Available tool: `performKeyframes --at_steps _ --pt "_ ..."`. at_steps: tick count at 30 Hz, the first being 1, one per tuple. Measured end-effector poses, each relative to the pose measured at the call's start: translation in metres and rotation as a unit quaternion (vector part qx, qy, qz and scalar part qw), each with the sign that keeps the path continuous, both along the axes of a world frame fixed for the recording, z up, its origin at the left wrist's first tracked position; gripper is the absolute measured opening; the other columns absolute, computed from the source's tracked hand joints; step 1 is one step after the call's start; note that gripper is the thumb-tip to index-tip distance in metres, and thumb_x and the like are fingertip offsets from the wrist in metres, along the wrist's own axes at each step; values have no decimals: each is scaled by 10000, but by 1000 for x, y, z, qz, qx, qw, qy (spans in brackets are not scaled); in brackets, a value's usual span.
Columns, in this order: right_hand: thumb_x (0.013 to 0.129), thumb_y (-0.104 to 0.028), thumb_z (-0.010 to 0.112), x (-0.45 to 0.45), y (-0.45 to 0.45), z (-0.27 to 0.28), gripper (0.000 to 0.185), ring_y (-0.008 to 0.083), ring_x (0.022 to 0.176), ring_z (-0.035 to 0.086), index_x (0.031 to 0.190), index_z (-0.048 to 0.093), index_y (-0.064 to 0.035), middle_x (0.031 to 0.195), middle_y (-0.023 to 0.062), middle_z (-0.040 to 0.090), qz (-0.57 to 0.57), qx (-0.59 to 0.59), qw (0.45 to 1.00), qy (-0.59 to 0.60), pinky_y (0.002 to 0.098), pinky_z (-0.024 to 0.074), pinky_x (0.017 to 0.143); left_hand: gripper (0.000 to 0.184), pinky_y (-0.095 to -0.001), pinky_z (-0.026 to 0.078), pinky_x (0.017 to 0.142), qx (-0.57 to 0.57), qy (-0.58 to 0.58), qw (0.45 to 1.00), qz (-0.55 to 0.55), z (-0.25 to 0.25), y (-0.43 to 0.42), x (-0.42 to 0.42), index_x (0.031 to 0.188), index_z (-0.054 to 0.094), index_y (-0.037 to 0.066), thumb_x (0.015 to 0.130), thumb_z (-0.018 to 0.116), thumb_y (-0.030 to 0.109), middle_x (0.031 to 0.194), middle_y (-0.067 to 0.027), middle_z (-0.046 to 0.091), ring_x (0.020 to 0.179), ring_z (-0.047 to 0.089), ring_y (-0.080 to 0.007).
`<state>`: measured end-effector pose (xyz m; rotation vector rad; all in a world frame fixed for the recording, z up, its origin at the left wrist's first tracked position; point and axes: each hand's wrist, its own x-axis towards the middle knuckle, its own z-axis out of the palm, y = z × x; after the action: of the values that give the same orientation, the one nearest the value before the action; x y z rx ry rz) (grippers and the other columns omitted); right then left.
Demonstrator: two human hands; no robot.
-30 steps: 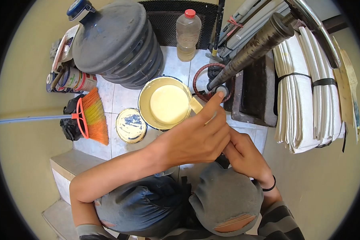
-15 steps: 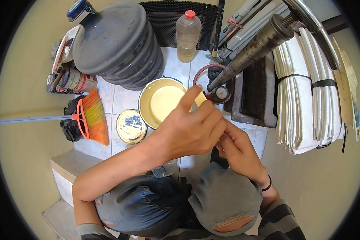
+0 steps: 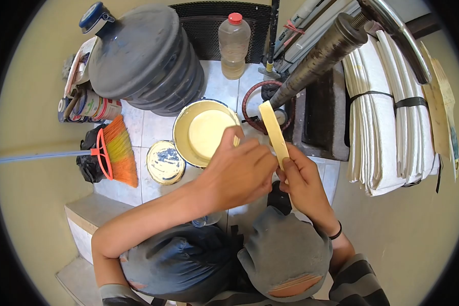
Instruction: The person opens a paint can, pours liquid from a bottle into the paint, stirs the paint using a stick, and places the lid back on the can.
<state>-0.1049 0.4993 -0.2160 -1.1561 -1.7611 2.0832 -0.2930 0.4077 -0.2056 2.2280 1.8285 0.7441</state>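
My right hand grips a flat, cream-yellow stick, which slants upward past its thumb and fingers. Close beside it, my left hand is closed, back upward. A small yellow bit shows by its index finger; what it belongs to is hidden. Beyond my left hand, a paint bucket stands on the tiles, holding pale yellow paint. A round, paint-smeared lid lies left of the bucket.
A large water jug and a red-capped bottle stand behind the bucket. An orange-bristled broom lies left. At right are a metal pump, a dark basin and bundled white sheets. A clear bottle is near my knees.
The yellow stick has come into clear view in my right hand. My left hand has moved slightly left and down, and its index finger has curled in. The camera view has shifted slightly.
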Motion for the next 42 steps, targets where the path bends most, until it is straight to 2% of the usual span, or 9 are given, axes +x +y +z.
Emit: performKeyframes --at_steps 2,7,15,22,30,35,38,40,42 --pt "1156 -126 427 4 -4 -4 371 47 665 461 1471 592 -21 820 -25 539 -17 -66 997 26 241 399 591 192 -471 391 940 1 -36 999 -33 3 1 0 943 642 139 854 776 244 902 -3 612 920 626 -205" --pt "1160 -124 422 11 1 1 370 37 662 467 1473 589 -22 858 -5 609 -20 -85 996 35 221 394 579 237 -425 387 904 0 -101 995 5 7 2 -4 973 673 149 807 832 90 908 31 645 870 642 -194" --pt "1109 -61 443 23 3 0 419 72 735 557 1496 588 7 937 29 709 -1 74 997 -10 264 479 673 169 -382 370 860 -13 -103 995 6 -7 3 11 989 687 129 877 813 125 902 21 658 794 635 -178" --pt "1088 -40 452 26 3 7 444 84 741 569 1505 595 15 919 36 696 -1 72 997 -27 276 484 697 192 -401 400 866 9 -108 994 5 -8 8 12 1030 708 119 900 835 181 971 11 685 839 665 -185" --pt "1200 -423 425 21 11 8 499 28 583 483 1273 712 -21 810 24 674 13 -88 995 36 194 401 509 270 -420 433 872 56 -116 986 107 12 5 -17 1044 714 97 836 885 119 1006 -62 681 932 642 -294" --pt "1200 -427 442 20 11 3 492 18 547 431 1232 723 -24 747 -11 609 5 -97 995 -24 197 352 495 268 -361 459 753 95 -86 979 155 23 -20 -67 1032 694 47 848 882 99 922 -88 640 819 604 -227" --pt "1193 -394 480 21 13 -4 443 13 551 415 1244 728 -31 745 -19 598 10 -98 995 -19 197 322 494 270 -322 439 652 53 -133 973 179 24 -66 -96 1043 688 38 868 881 111 881 -86 625 749 586 -181" --pt "1183 -372 521 20 12 -6 404 10 552 408 1261 730 -35 748 -23 597 15 -102 995 -4 197 307 495 267 -307 452 623 -131 -163 963 171 20 -109 -103 1055 691 32 891 873 138 854 -84 612 699 571 -169" --pt "1148 -209 577 16 11 -5 289 7 570 410 1336 701 -28 808 -23 630 38 -65 997 -30 193 328 516 372 -343 528 664 -335 -195 908 159 10 -146 -106 1171 674 31 897 875 182 930 -105 658 723 635 -202"
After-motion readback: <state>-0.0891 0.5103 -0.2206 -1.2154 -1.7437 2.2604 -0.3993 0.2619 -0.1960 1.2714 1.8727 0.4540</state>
